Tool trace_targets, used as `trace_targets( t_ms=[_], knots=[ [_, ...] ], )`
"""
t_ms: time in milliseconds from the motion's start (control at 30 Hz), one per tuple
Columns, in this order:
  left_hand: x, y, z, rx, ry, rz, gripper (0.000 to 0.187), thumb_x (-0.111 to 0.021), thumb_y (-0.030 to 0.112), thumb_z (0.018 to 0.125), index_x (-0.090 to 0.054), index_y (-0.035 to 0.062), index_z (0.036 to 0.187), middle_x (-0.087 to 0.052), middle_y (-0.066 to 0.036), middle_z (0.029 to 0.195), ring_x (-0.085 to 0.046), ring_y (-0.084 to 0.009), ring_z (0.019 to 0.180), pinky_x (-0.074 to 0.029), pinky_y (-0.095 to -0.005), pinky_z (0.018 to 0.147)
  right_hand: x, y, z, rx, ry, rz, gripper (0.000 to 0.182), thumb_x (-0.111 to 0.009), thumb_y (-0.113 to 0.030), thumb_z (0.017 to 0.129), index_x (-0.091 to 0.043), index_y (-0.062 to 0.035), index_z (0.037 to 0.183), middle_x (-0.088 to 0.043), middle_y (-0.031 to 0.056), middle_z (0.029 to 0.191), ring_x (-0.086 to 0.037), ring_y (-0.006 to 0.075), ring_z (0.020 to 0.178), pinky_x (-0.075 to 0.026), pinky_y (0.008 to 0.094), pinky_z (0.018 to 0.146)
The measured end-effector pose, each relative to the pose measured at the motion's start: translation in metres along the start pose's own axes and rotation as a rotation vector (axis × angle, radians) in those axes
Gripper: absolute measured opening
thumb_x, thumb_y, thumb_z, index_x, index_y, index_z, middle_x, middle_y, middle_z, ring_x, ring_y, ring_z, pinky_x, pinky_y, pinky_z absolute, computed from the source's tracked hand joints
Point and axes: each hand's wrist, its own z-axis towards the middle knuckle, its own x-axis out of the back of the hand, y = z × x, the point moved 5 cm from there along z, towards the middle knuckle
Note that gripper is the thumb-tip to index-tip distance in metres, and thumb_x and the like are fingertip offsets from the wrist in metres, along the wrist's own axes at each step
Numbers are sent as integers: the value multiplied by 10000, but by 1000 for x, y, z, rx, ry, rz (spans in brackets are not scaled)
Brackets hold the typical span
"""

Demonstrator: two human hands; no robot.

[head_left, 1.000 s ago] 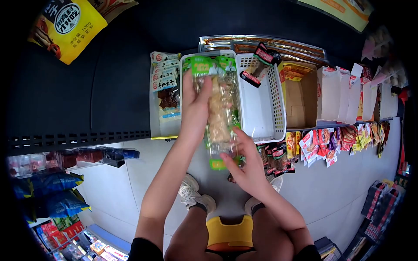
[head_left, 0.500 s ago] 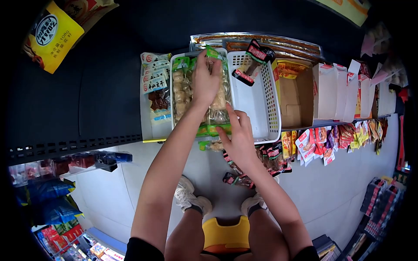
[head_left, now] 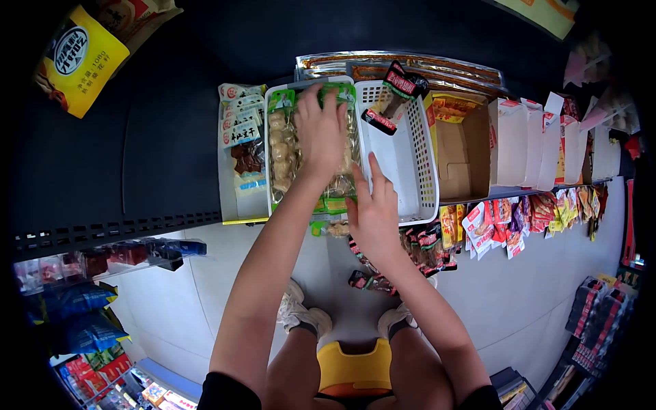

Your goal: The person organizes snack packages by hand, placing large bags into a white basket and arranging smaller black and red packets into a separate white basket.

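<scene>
My left hand (head_left: 320, 133) lies over the green-topped snack packs (head_left: 281, 147) in the left white basket (head_left: 268, 184). Its fingers are spread and slightly blurred, palm down on the clear packs of round, pale pieces. My right hand (head_left: 375, 213) is at the front, by the rim between that basket and the second white basket (head_left: 400, 167). Its fingers point up and stand apart, with fingertips near the packs' right edge. A black and red pack (head_left: 395, 97) leans in the back of the second basket.
White packs (head_left: 240, 130) stand in a tray to the left. An open cardboard box (head_left: 459, 160) and white boxes (head_left: 512, 145) line the shelf to the right. Packets (head_left: 488, 225) hang below the shelf edge. A yellow stool (head_left: 354, 369) is between my legs.
My left hand has flattened over the packs, no longer at the green top of one pack. That pack now lies lower in the basket. My right hand has barely moved.
</scene>
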Motion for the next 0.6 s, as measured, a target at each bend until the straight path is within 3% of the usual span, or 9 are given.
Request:
trace_targets(
  t_ms=[67, 133, 267, 600],
  knots=[
    [-1, 10, -6, -273, -67, 120, 290, -455, 142, 819, -470, 28, 1086, -405, -143, 1171, -344, -279, 1127, -266, -421, 927, -1, -3, -1, 57, -7, -47, 448, -536, -53, 724, -415, 44, 1144, -335, 207, 1231, -397, 324, 1054, -299, 417, 899],
    [1, 8, -14, -282, -120, 115, 287, -431, 132, 827, -468, 29, 1093, -392, -133, 1197, -307, -278, 1164, -242, -424, 953, -6, -9, -2, 143, -72, -63, 437, -520, -134, 764, -412, 38, 1151, -294, 193, 1287, -341, 293, 1151, -236, 415, 967],
    [4, 5, -20, -290, -237, 25, 312, -415, 159, 832, -457, 35, 1115, -368, -109, 1244, -251, -272, 1216, -202, -436, 989, -14, -8, -7, 146, -126, -115, 460, -513, -195, 779, -406, 43, 1158, -320, 194, 1274, -334, 267, 1171, -204, 413, 993],
    [-3, 8, -21, -308, -245, 259, 390, -450, 218, 803, -429, 65, 1161, -397, -120, 1199, -326, -274, 1148, -258, -415, 952, -23, -10, -5, 135, -125, -163, 547, -535, -229, 761, -362, 100, 1162, -348, 246, 1230, -378, 295, 1131, -195, 418, 995]
  ],
)
